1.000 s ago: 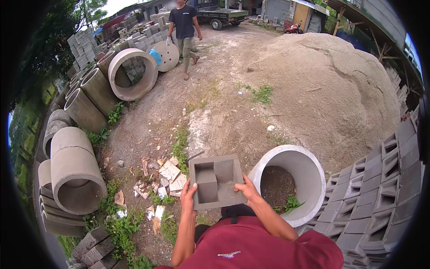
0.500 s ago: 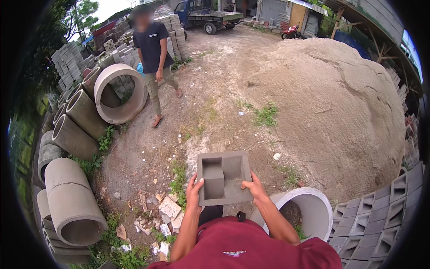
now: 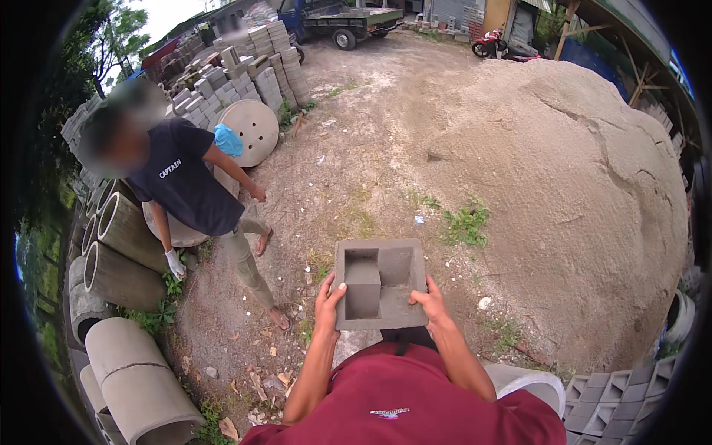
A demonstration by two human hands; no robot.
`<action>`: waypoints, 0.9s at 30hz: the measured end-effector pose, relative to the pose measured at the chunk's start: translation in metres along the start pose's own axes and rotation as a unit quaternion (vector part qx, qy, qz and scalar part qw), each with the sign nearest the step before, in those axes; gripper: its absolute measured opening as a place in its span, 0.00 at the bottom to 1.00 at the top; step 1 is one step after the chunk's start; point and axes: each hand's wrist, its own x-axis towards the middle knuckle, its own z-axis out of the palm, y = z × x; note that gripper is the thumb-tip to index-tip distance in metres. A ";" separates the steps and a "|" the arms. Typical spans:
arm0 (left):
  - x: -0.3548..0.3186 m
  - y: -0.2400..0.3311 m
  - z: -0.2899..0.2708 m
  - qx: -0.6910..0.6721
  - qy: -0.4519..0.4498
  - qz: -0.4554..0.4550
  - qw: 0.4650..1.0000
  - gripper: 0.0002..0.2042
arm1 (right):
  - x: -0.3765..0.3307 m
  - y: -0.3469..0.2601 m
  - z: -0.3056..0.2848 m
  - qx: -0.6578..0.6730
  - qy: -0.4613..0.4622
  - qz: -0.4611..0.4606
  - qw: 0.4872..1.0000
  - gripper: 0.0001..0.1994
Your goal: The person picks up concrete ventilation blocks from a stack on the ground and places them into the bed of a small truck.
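A square grey concrete ventilation block (image 3: 381, 285) is held level in front of my body, its stepped hollow facing up. My left hand (image 3: 327, 305) grips its left side, the thumb on the rim. On the opposite side my right hand (image 3: 430, 304) is closed on the block, with the thumb reaching over the edge into the recess. The fingers beneath are partly hidden by the block.
A person in a dark T-shirt (image 3: 185, 178) is walking close on the left, a white glove on one hand. Concrete pipes (image 3: 126, 348) line the left side. A large sand heap (image 3: 564, 208) rises on the right, with stacked ventilation blocks (image 3: 615, 400) below. Behind stands a truck (image 3: 348, 26).
The person on the left has come nearer, uncovering a round concrete lid with holes. I have moved forward with the block still in both hands; the broken tiles now lie mostly behind my arm.
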 end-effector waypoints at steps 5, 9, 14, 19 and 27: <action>0.164 0.037 0.053 -0.009 -0.012 0.014 1.000 0.30 | 0.161 -0.065 0.016 0.001 0.010 -0.015 1.000 0.41; 0.286 0.069 0.098 -0.030 -0.002 0.031 0.999 0.30 | 0.297 -0.118 0.020 -0.039 -0.026 -0.023 0.999 0.39; 0.419 0.115 0.152 -0.015 0.014 0.035 0.999 0.27 | 0.428 -0.198 0.044 -0.044 -0.021 -0.021 0.999 0.40; 0.570 0.168 0.195 -0.029 -0.010 0.035 0.999 0.30 | 0.580 -0.254 0.069 -0.027 -0.014 -0.026 0.999 0.41; 0.852 0.247 0.257 -0.005 -0.052 0.040 0.998 0.30 | 0.847 -0.325 0.109 0.003 -0.003 -0.069 0.998 0.40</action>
